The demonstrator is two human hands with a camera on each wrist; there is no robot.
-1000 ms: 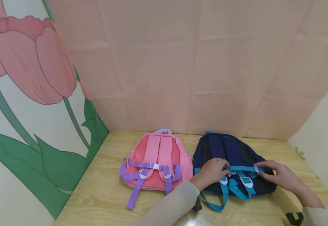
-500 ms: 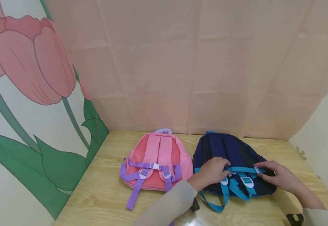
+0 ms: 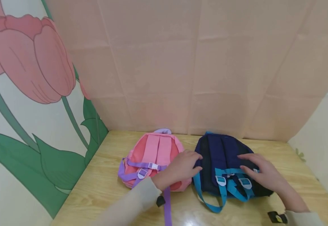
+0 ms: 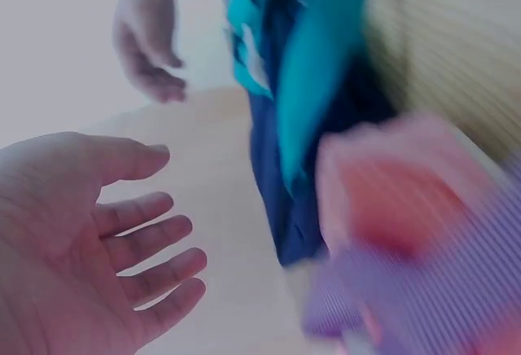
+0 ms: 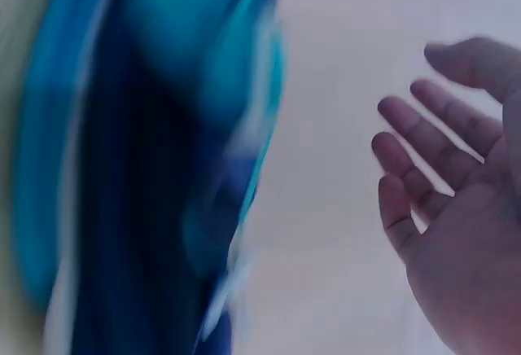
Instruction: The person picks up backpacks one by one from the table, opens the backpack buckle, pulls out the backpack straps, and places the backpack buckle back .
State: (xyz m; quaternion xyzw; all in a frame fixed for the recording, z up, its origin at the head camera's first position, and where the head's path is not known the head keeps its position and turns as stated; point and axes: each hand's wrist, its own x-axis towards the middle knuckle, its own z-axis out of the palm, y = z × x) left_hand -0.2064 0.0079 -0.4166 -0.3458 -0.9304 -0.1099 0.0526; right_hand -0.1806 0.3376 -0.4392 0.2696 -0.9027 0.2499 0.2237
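Observation:
A navy backpack [image 3: 233,150] with bright blue straps [image 3: 223,191] lies on the table, its shoulder-strap side up. Over its right part hovers my right hand [image 3: 268,172], fingers spread and holding nothing; the right wrist view shows the palm apart from the bag. To its left lies a pink backpack [image 3: 149,150] with purple straps [image 3: 141,164] and a white chest buckle [image 3: 153,166]. My left hand [image 3: 180,166] is above the pink bag's right side, its fingers apart and nothing in them. That hand and forearm hide part of the pink bag. In the left wrist view both bags are blurred.
The wooden table [image 3: 96,188] meets a beige cloth backdrop [image 3: 195,78] just behind the bags. A wall with painted tulips [image 3: 34,59] borders the left side, and a pale wall [image 3: 322,135] the right. A purple strap end [image 3: 167,207] trails toward the front.
Both hands have let go of the navy bag's blue chest strap. My left hand has moved left over the pink bag; the right has lifted and shifted slightly left.

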